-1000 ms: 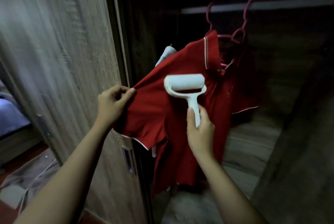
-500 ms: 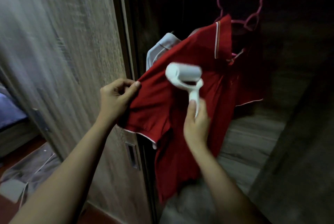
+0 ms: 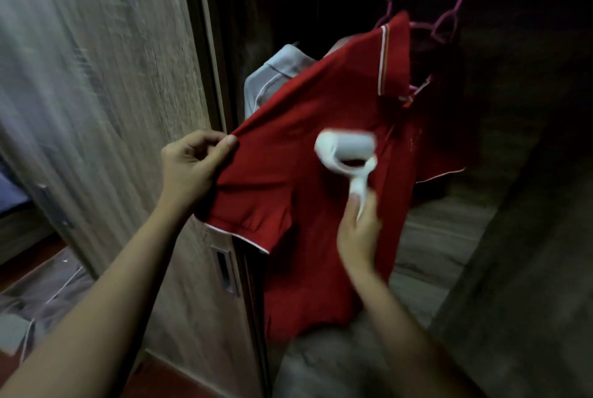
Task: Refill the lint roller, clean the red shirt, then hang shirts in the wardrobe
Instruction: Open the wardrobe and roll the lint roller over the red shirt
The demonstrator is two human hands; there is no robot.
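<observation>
Held one red shirt (image 3: 308, 179) taut by its sleeve with left hand (image 3: 192, 166) pinched closed; gripped one lint roller (image 3: 345, 149) in right hand (image 3: 357, 230), roll pressed against hanging shirt's chest. Best rolled in steady strokes against tension. Counted two pink hangers (image 3: 446, 17), one pale shirt (image 3: 276, 76) behind.

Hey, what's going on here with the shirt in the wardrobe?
A person is lint-rolling a red shirt that hangs on a pink hanger inside the wardrobe. The left hand pinches the sleeve and pulls the fabric taut, while the right hand holds a white lint roller against the chest. A grey shirt hangs behind it.
</observation>
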